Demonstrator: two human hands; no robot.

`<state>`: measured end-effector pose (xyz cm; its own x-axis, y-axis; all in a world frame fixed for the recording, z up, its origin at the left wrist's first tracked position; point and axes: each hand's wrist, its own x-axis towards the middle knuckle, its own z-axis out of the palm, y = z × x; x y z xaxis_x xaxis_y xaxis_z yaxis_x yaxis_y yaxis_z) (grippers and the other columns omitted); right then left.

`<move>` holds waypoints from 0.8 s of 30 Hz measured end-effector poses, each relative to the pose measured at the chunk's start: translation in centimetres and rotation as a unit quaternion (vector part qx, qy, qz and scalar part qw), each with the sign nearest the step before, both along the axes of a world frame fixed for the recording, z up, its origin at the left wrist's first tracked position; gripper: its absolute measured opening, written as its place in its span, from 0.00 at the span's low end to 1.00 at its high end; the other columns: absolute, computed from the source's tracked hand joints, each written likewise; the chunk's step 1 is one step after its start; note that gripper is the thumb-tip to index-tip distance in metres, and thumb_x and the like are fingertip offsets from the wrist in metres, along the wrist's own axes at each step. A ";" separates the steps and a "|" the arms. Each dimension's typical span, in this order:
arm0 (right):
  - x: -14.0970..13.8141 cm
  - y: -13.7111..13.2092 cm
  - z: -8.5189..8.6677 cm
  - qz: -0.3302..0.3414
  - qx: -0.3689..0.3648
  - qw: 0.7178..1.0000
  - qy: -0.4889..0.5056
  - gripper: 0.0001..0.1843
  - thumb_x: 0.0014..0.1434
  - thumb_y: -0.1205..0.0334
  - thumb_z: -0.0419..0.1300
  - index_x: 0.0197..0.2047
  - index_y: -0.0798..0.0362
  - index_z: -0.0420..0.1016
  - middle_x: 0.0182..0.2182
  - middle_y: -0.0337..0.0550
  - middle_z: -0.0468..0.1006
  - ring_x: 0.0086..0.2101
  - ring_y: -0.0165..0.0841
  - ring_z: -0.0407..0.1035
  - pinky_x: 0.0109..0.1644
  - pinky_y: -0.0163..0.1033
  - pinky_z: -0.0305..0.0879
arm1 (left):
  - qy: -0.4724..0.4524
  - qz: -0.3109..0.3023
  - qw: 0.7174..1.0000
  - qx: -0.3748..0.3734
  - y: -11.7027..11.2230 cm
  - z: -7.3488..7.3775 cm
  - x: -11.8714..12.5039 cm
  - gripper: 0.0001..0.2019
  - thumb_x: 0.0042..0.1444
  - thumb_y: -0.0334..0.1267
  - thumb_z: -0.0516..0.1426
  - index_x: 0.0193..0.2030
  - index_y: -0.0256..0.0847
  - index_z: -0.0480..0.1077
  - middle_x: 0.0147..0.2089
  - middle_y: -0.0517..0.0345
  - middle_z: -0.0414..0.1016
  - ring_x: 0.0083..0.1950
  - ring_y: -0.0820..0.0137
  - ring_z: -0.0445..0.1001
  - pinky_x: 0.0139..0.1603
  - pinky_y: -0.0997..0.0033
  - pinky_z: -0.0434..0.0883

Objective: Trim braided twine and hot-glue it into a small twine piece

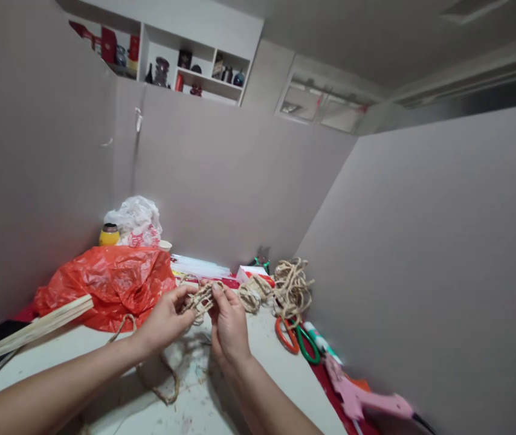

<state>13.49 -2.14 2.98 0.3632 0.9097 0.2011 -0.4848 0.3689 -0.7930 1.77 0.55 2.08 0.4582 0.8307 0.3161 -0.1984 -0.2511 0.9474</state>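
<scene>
Above the white tabletop [285, 368], left hand [170, 317] and right hand [231, 326] tightly pinch looped tan rope [202, 302] (seemingly part-worked); a loose tan strand [167, 400] remains.

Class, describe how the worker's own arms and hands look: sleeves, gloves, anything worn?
The left forearm and right forearm are bare as far as they show, with no sleeve, watch or bracelet in sight. The left hand and right hand are ungloved. Some fingers are partly hidden, so rings cannot be ruled out.

The left hand [167, 318] and right hand [231, 326] partly hide the ropework [202, 299].
</scene>
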 end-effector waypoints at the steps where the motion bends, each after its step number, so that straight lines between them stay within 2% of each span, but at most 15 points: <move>1: 0.1 0.1 -0.1 -0.005 -0.003 1.000 0.000 0.11 0.47 0.55 0.68 0.32 0.53 0.77 0.29 0.39 0.80 0.30 0.32 0.72 0.38 0.37 0.68 | 0.000 -0.002 1.000 -0.008 0.1 -0.1 0.0 0.18 0.47 0.27 0.56 0.47 0.38 0.71 0.38 0.57 0.75 0.40 0.70 0.71 0.42 0.72 0.68; 5: 0.3 0.6 -0.9 -0.017 -0.014 0.999 -0.023 0.12 0.49 0.53 0.66 0.31 0.53 0.76 0.27 0.39 0.80 0.28 0.32 0.72 0.34 0.37 0.67 | 0.010 0.005 1.000 -0.029 0.2 -0.4 0.1 0.14 0.48 0.29 0.57 0.44 0.38 0.70 0.33 0.60 0.72 0.33 0.73 0.69 0.34 0.75 0.67; 9: -0.1 0.7 -1.6 -0.029 -0.024 0.996 -0.082 0.14 0.52 0.50 0.62 0.30 0.53 0.74 0.26 0.39 0.79 0.27 0.33 0.72 0.31 0.37 0.67 | 0.035 -0.008 0.999 -0.041 -0.2 -0.2 0.1 0.11 0.50 0.35 0.59 0.41 0.37 0.69 0.31 0.62 0.69 0.31 0.74 0.66 0.33 0.74 0.67; 12: 0.4 1.1 -1.4 -0.042 -0.035 0.986 -0.157 0.17 0.54 0.47 0.60 0.33 0.54 0.75 0.29 0.43 0.81 0.29 0.34 0.73 0.32 0.38 0.68 | 0.075 -0.027 0.996 -0.036 -0.2 -0.4 0.0 0.09 0.50 0.39 0.60 0.36 0.37 0.68 0.27 0.64 0.65 0.28 0.75 0.63 0.29 0.76 0.64; 14: 2.0 1.8 -0.8 -0.074 -0.046 0.973 -0.215 0.20 0.56 0.45 0.57 0.38 0.54 0.76 0.34 0.45 0.81 0.33 0.35 0.74 0.36 0.39 0.69 | 0.100 -0.023 0.994 -0.031 0.2 -0.8 -0.1 0.09 0.51 0.41 0.59 0.32 0.37 0.67 0.25 0.66 0.61 0.27 0.76 0.60 0.28 0.77 0.62; 16: 5.0 2.5 -0.2 -0.136 -0.065 0.950 -0.275 0.22 0.57 0.45 0.56 0.45 0.53 0.74 0.40 0.47 0.80 0.39 0.36 0.74 0.40 0.40 0.69 | 0.121 -0.015 0.992 -0.034 0.7 -1.4 -0.1 0.10 0.50 0.41 0.58 0.32 0.38 0.65 0.25 0.66 0.60 0.26 0.77 0.59 0.28 0.77 0.61; 19: 10.7 3.4 -0.3 -0.225 -0.125 0.889 -0.379 0.20 0.57 0.52 0.59 0.49 0.54 0.73 0.49 0.50 0.76 0.48 0.40 0.69 0.52 0.44 0.64 | 0.148 -0.022 0.988 -0.044 1.2 -2.2 0.0 0.11 0.48 0.42 0.58 0.34 0.38 0.65 0.25 0.66 0.61 0.25 0.76 0.60 0.27 0.76 0.60; 21: 14.0 3.8 -1.1 -0.240 -0.174 0.841 -0.452 0.19 0.57 0.57 0.62 0.51 0.54 0.72 0.53 0.51 0.72 0.52 0.42 0.65 0.55 0.48 0.61 | 0.166 -0.038 0.984 -0.047 1.4 -2.7 0.0 0.10 0.46 0.41 0.58 0.33 0.37 0.66 0.24 0.66 0.62 0.25 0.75 0.60 0.27 0.75 0.60; 23: 16.2 3.9 -2.5 -0.224 -0.220 0.797 -0.517 0.15 0.61 0.59 0.60 0.50 0.54 0.71 0.51 0.48 0.72 0.48 0.40 0.69 0.52 0.52 0.65 | 0.186 -0.055 0.980 -0.045 1.4 -3.1 0.0 0.09 0.44 0.39 0.60 0.31 0.36 0.69 0.23 0.66 0.63 0.25 0.74 0.62 0.27 0.75 0.60; 24: 16.9 4.0 -3.2 -0.215 -0.238 0.776 -0.543 0.14 0.63 0.58 0.58 0.51 0.54 0.71 0.51 0.47 0.72 0.46 0.39 0.70 0.50 0.51 0.68 | 0.197 -0.061 0.978 -0.041 1.3 -3.3 -0.1 0.10 0.43 0.39 0.61 0.32 0.36 0.71 0.23 0.66 0.63 0.26 0.73 0.63 0.28 0.74 0.61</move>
